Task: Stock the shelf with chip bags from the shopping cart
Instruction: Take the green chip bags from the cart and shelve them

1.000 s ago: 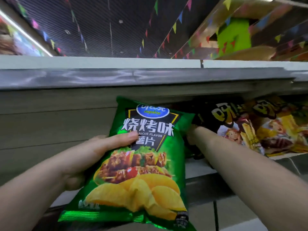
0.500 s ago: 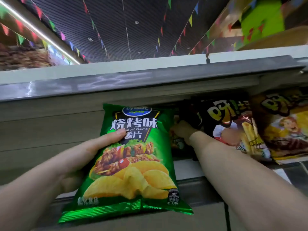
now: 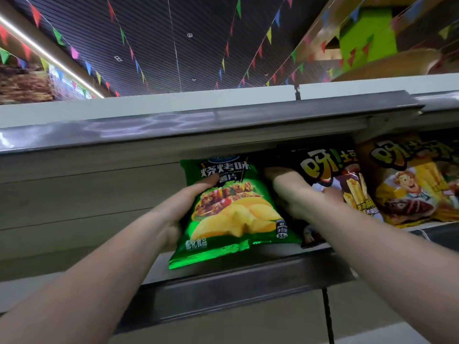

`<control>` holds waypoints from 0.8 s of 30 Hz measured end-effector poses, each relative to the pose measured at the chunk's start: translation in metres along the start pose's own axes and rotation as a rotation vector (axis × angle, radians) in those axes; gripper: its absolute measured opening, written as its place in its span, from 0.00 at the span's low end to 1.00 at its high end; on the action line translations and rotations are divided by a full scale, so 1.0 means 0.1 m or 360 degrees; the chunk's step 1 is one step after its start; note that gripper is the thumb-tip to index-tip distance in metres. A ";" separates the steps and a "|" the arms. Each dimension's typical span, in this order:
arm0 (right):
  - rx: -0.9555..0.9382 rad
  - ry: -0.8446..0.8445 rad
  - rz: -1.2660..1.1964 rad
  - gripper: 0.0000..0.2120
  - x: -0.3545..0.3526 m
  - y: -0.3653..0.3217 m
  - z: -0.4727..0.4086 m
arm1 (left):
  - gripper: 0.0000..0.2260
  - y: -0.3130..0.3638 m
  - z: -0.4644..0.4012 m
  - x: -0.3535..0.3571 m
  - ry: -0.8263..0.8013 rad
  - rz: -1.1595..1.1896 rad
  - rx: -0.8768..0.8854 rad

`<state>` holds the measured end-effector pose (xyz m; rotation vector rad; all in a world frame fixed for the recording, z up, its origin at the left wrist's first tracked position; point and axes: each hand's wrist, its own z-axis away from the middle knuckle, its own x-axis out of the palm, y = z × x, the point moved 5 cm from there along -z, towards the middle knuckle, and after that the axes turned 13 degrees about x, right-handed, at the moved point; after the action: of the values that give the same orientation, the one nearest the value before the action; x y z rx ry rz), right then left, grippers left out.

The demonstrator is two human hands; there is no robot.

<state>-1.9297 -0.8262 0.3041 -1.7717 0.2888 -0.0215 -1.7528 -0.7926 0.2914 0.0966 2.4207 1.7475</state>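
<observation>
Head view. Green chip bag (image 3: 233, 212), barbecue flavour, held upright at the shelf mouth: long axis near vertical, leaning slightly left at the foot, printed face toward the camera, top seal up under the overhanging shelf edge (image 3: 173, 127), bottom seal hanging past the lower shelf lip (image 3: 248, 286). Upper half already inside the shelf opening, lower part still out over the lip.

Left hand (image 3: 183, 212) at the bag's left edge: grip pinching the green chip bag, thumb laid across the printed front just under the title, remaining fingers hidden behind the pack.

Right hand (image 3: 295, 192) just right of the green chip bag, reaching into the shelf against a black chip bag (image 3: 330, 180); thumb on that bag's front, other fingers tucked behind its left edge, somewhat blurred, so taken as gripping the black pack's edge.

Black chip bag tilted, top leaning left, standing close beside the green one with only the right hand between. Orange chip bag (image 3: 412, 184) further right, also tilted, touching or overlapping the black one.

Grey panelled back wall (image 3: 87, 194) left of the green bag. Above the shelving, dark slatted ceiling with strings of coloured pennants (image 3: 139, 68) and a light strip (image 3: 49, 55) at upper left.
</observation>
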 end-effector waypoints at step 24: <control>-0.0252 0.0199 0.1222 0.31 0.00 0.16 0.11 | 0.31 -0.38 -0.61 0.25 0.0294 -0.0326 0.0330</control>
<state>-1.9302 -0.8185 0.2860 -1.7137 1.0665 0.4505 -1.7862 -0.8584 0.2720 -0.2917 2.6264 1.4746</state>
